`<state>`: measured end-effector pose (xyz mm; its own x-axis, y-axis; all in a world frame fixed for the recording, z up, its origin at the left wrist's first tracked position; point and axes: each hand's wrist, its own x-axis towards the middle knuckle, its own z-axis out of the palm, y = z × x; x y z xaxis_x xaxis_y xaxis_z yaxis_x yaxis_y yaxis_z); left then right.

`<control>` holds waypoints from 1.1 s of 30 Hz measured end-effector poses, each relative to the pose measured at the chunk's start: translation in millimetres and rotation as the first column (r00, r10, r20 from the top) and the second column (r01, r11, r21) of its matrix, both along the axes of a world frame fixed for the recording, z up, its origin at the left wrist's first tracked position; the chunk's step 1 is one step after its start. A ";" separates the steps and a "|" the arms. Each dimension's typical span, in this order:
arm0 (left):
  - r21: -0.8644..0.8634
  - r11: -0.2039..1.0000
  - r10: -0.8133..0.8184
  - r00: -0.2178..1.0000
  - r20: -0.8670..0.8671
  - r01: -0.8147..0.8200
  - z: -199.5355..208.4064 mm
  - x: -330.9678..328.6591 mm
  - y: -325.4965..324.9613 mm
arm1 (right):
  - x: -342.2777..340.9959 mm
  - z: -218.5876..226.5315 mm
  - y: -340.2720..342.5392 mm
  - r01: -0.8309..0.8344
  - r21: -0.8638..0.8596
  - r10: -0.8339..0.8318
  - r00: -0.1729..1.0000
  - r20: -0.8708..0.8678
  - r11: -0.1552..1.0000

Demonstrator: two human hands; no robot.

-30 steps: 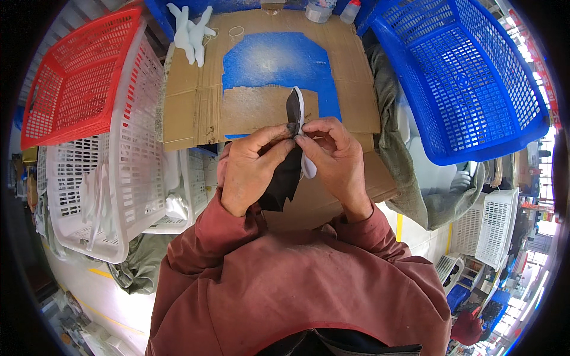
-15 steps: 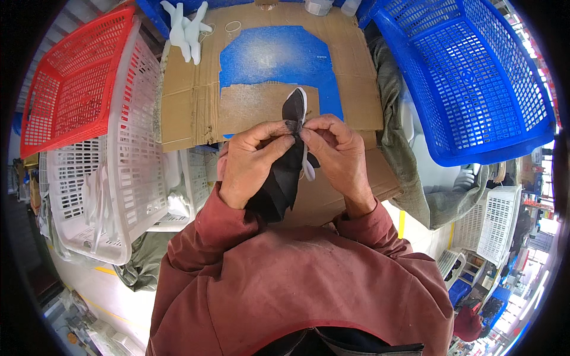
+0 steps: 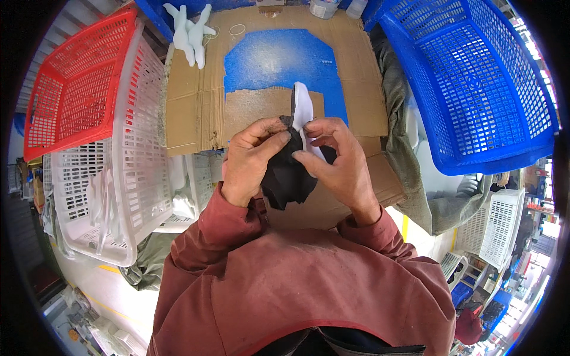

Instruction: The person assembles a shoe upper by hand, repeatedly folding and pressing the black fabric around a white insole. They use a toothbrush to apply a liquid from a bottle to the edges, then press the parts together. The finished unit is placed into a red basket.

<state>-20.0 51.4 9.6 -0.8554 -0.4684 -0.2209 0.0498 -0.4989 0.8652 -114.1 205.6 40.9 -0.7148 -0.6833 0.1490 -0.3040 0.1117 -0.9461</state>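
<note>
A limp black cloth piece (image 3: 288,184) with a white side (image 3: 303,107) is held up between my hands, above the near part of the cardboard. My left hand (image 3: 252,155) pinches its black edge between thumb and forefinger. My right hand (image 3: 341,160) is curled at the white side, with forefinger and thumb touching it at two spots. The white part points away from me, and the black folds hang toward me. What lies inside the folds is hidden.
Flattened cardboard (image 3: 193,118) with a dusty blue sheet (image 3: 270,56) lies ahead. White limb-shaped pieces (image 3: 191,38) and a thin ring (image 3: 237,29) rest at its far left. A red basket (image 3: 77,77) and a white basket (image 3: 142,142) stand left, a blue basket (image 3: 475,89) right.
The cloth piece has been turned so that more of its white side faces up. My right thumb and forefinger have moved apart along it. The left hand keeps its pinch.
</note>
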 end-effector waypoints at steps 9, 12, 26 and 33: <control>-0.040 0.998 -0.052 0.999 -0.005 0.052 -8.7 0.4 -8.3 | -10.2 -2.5 -2.3 -0.070 0.067 0.077 0.990 -0.119 0.995; -0.053 0.996 -0.074 0.997 -0.016 0.073 -12.1 1.9 -12.0 | -14.5 -6.1 -1.3 -0.109 0.039 0.113 0.981 -0.154 0.993; 0.064 0.997 0.031 1.000 0.007 -0.031 -10.1 1.7 -29.9 | -11.6 9.9 25.8 -0.207 0.230 0.296 0.825 -0.482 0.951; -0.123 0.992 0.004 0.999 0.040 0.001 -16.9 2.6 -22.8 | -20.4 7.3 29.8 -0.187 0.179 0.238 0.914 -0.330 0.966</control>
<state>-17.4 28.7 -7.3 -0.8464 -0.4955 -0.1954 0.0148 -0.3886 0.9213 -134.5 235.3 48.3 -0.4717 -0.8451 0.2516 -0.6403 0.1321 -0.7567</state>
